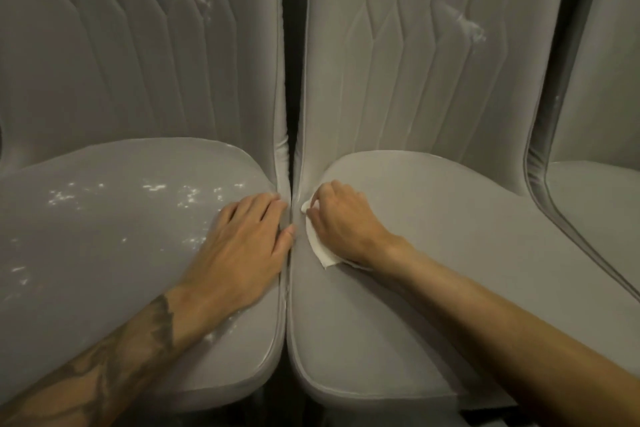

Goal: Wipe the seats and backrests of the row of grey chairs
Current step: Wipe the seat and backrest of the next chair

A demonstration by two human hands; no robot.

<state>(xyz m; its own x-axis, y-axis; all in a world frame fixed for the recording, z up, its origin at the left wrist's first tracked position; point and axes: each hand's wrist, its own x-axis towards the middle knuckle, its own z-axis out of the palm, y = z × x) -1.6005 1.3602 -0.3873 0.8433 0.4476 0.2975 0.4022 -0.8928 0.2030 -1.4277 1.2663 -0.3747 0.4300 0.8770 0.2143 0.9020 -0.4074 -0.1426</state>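
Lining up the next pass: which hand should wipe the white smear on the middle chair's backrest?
Right. The right hand grips the white wipe on that chair's seat, below the smear; the left hand lies flat and bare on the neighbouring seat.

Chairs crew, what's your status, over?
Right hand grips white cloth on middle seat edge. Left hand flat on speckled left seat. Nothing blocking.

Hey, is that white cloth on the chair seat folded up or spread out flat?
Folded small: the white cloth shows only a narrow edge and corner beside the right hand gripping it.
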